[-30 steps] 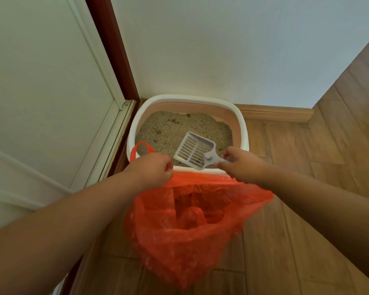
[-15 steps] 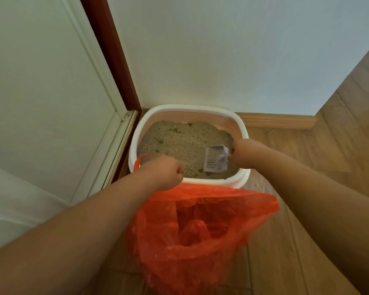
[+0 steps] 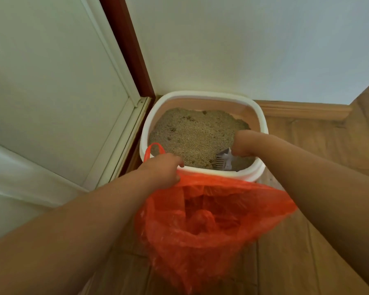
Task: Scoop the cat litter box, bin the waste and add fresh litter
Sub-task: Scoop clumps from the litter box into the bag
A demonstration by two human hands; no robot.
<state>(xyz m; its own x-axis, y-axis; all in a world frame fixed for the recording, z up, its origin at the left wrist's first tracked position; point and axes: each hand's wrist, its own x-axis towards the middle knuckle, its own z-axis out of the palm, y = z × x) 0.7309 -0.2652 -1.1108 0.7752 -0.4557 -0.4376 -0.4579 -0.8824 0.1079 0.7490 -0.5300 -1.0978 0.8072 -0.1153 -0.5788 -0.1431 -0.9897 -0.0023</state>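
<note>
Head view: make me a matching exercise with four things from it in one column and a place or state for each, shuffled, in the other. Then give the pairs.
Things
1. scoop
2. orange bag
3. litter box
4. loop handle

Places or states
A. stands in the corner by the wall
B. sticks up above the left hand
C. dug into the litter, held by the right hand
D. held open just in front of the box

Pairs: 1-C, 2-D, 3-A, 4-B
</note>
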